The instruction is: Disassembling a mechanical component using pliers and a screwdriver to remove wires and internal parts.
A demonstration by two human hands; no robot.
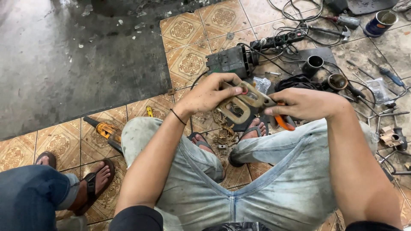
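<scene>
— Where's the tan handle housing (pixel 240 102)?
— Just in front of the green motor body (pixel 231 60), above the knees. The left hand (pixel 208 95) is wrapped around it; the right hand (pixel 306 104) clasps orange-handled pliers (pixel 283 122).

Floor workshop: scattered tools (pixel 387 75), cables (pixel 295 17)

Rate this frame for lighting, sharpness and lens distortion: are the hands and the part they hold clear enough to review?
Head view: even, soft daylight, no hard shadows; a dull sheen on the grey concrete floor. Left hand, right hand and the tan handle-shaped housing between them are sharp. Wide-angle lens bends the tile lines and stretches the knees near the edges. Small tools at far right are too small to identify.
</scene>
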